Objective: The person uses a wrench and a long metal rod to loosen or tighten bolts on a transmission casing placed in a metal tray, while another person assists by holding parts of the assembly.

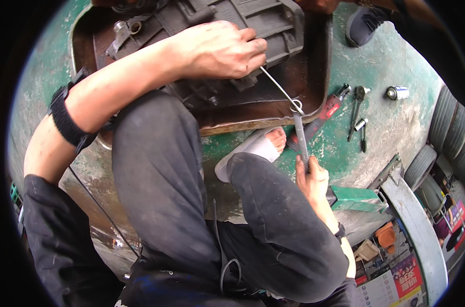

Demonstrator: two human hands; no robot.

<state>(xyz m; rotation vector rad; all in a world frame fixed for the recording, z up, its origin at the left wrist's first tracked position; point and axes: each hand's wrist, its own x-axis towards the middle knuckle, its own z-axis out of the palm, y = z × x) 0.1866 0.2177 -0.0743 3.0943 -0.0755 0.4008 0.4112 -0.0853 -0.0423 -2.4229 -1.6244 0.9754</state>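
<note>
Grey metal fills the top of the view: a big gearbox casing sits in a rusty brown drip tray on the green painted floor. The left hand rests on the casing with its fingers curled shut around one end of a thin metal rod. The rod slants down to the right and ends at the tray's near edge. There it meets the ring end of a long grey wrench. The right hand grips the wrench handle tight, fingers wrapped around it, just above the person's dark trouser knee.

A bare foot in a white sandal stands on the floor just beside the tray. To the right lie a red power tool, a pair of dark pliers and a small silver can (all well apart from both hands). A green metal box sits near the right wrist. Black tyres stand at the far right.
</note>
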